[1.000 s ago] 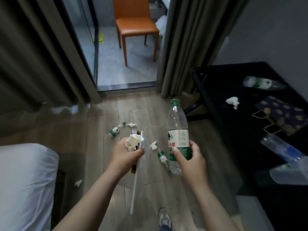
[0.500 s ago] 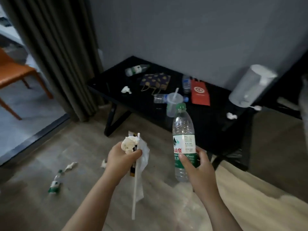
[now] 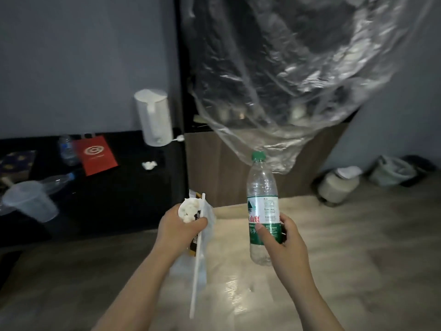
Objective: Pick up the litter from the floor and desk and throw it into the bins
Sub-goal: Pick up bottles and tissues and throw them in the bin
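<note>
The left hand [image 3: 177,225] at 6 o'clock was clenched on a tissue wad [image 3: 188,209], a wrapper [image 3: 193,243] and a straw [image 3: 196,271] that hung down. Just beside it, the right hand [image 3: 284,242] grasped a bottle [image 3: 262,199] upright. Bins [image 3: 337,187] stood on the floor at 3 o'clock. At 9 o'clock the desk [image 3: 119,187] bore a tissue [image 3: 149,165], a cup [image 3: 31,201] and a red bag [image 3: 96,155].
</note>
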`<action>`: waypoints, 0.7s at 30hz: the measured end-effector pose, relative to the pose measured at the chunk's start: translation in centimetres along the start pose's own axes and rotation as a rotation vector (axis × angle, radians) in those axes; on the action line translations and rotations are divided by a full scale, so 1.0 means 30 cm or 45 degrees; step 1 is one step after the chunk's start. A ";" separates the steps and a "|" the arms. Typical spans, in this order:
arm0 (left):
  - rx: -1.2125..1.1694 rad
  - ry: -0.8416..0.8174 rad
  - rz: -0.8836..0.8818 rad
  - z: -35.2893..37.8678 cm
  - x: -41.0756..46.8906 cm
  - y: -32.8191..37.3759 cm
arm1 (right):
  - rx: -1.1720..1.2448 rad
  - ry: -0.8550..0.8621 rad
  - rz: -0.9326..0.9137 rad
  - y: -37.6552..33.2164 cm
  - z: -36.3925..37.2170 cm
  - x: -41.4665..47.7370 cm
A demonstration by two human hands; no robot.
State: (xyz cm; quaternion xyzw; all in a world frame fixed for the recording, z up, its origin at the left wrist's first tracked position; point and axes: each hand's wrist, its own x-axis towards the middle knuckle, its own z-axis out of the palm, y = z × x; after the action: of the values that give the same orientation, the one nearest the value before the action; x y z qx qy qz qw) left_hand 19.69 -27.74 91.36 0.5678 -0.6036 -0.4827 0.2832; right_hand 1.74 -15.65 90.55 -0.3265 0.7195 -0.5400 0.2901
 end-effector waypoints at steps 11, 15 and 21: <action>0.161 -0.469 0.252 0.906 0.118 0.408 | 0.022 0.606 0.183 0.217 -0.762 0.254; 0.231 -0.599 0.349 1.170 0.193 0.521 | 0.034 0.764 0.232 0.286 -0.940 0.359; 0.227 -0.736 0.456 1.538 0.392 0.727 | -0.003 0.946 0.300 0.341 -1.166 0.621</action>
State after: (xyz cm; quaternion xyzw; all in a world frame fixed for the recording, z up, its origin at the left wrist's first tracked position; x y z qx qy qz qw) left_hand -32.65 -29.38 91.43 0.3152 -0.7886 -0.5116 0.1303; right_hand -38.31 -7.59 88.14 -0.0244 0.8087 -0.5836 0.0694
